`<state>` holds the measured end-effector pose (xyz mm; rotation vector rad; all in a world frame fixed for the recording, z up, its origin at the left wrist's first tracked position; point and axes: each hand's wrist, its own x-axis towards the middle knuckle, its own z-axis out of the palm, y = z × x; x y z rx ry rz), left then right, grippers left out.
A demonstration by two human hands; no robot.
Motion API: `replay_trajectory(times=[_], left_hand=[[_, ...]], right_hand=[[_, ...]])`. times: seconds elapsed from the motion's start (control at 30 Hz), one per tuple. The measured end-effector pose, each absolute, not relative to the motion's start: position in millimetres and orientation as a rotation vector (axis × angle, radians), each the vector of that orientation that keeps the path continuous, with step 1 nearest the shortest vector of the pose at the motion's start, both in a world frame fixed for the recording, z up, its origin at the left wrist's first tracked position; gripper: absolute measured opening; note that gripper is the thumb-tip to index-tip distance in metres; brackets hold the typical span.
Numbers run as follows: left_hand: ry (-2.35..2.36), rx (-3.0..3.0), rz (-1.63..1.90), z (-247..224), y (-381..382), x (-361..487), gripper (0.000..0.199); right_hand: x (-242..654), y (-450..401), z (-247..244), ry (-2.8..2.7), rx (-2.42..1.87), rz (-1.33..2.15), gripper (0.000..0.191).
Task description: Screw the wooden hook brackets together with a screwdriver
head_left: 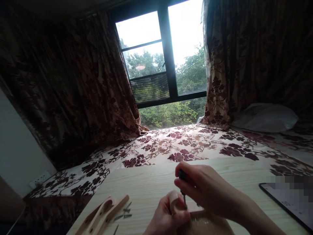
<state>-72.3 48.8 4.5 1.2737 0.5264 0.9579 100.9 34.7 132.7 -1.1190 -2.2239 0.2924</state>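
My right hand [199, 186] is wrapped round the black handle of a screwdriver [182, 175], its thin shaft pointing down. The tip meets a curved wooden hook [174, 200], probably at a screw, though the contact point is too small to make out. My left hand [166, 212] grips the hook from the left, thumb and fingers pressed round its curled end. Beneath the hook lies a brownish wooden piece [205, 225], partly hidden by my hands. To the left rest several more wooden hooks [100, 215] with holes in them. Several dark screws [127, 212] are scattered beside them.
All this is on a pale wooden tabletop [146, 182]. A phone [286, 202] lies at its right edge. Beyond is a surface with a floral cover [166, 147], then a window [171, 49] between patterned curtains [93, 81]. A power strip [40, 179] sits at the left wall.
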Motion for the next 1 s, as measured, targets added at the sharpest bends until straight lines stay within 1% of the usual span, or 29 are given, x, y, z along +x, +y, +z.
replay_trajectory(times=[0.1, 0.23, 0.33, 0.53, 0.67, 0.87, 1.0], left_hand=[[0.551, 1.284, 0.950, 4.1, 49.1, -72.9, 0.038], [0.543, 1.316, 0.962, 11.2, 47.0, -72.6, 0.036], [0.551, 1.330, 0.974, 15.2, 45.8, -72.4, 0.037], [0.606, 1.265, 0.983, 8.1, 46.8, -69.4, 0.045], [0.644, 1.258, 0.967, 10.8, 45.4, -68.6, 0.049], [0.580, 1.322, 0.959, 17.8, 44.3, -71.3, 0.041], [0.523, 1.309, 0.954, 12.5, 46.2, -71.8, 0.037]], right_hand=[[102.1, 34.6, 133.4, -2.229, -1.072, 0.327, 0.013], [98.8, 39.8, 129.8, -2.160, -1.215, 0.231, 0.019], [97.5, 40.6, 129.5, -2.139, -1.259, 0.187, 0.021], [102.0, 32.7, 135.4, -2.225, -1.070, 0.305, 0.005], [101.8, 35.1, 133.5, -2.225, -1.075, 0.324, 0.013], [99.2, 41.7, 131.4, -2.162, -1.273, 0.250, 0.016], [105.2, 36.3, 135.6, -2.228, -1.149, 0.323, 0.008]])
